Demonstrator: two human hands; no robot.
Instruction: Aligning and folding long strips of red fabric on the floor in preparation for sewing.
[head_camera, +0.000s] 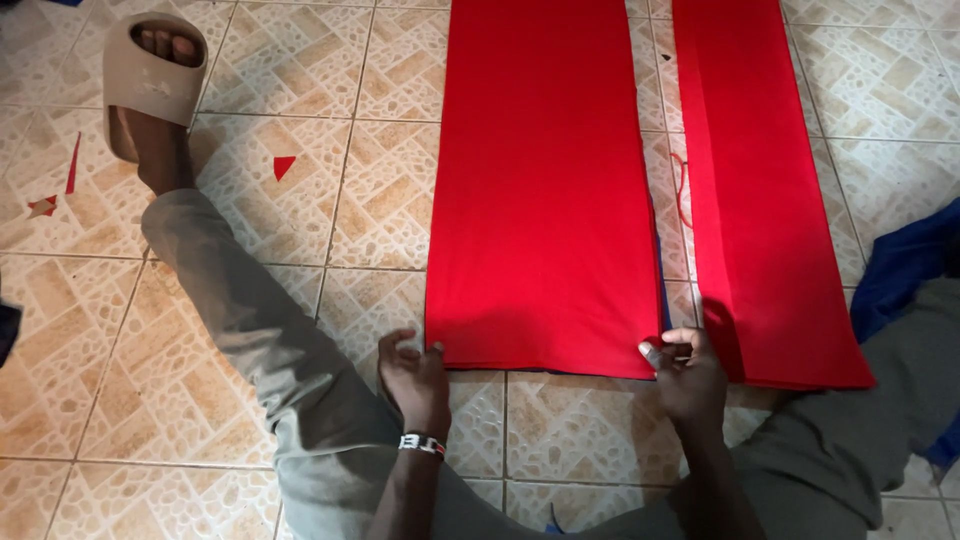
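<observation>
My left hand (415, 375) pinches the near left corner of the wide red cloth panel (545, 190) on the tiled floor (300, 250); my right hand (688, 372) pinches its near right corner. I judge an even pull on both corners keeps the near edge straight. The panel's long axis runs near to far. A narrower red strip (770, 200) lies parallel, just right.
</observation>
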